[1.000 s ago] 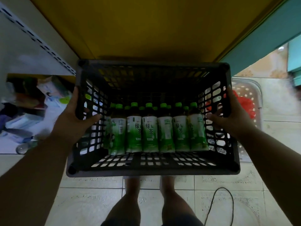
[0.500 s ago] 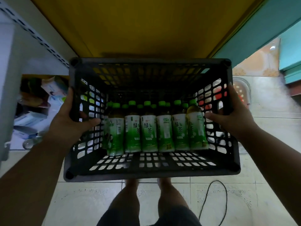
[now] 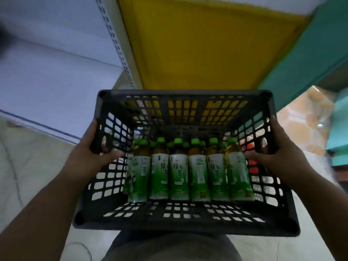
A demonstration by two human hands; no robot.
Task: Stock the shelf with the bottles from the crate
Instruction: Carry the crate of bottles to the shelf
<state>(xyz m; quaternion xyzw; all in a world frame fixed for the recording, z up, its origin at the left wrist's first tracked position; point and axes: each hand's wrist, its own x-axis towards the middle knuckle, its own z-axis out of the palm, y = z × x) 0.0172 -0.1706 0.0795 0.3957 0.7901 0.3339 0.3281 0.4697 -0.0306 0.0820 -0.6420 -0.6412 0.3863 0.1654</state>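
Carrying is the step in hand: my left hand [image 3: 88,159] and right hand [image 3: 278,157] each clamp a side wall of the black crate [image 3: 180,217], fingers hooked through the slots, with the green-tea bottles [image 3: 188,174] upright in rows inside it. None is shelved yet. Next, I judge, I must set the crate down level by the white shelf [image 3: 56,59] to free a hand.
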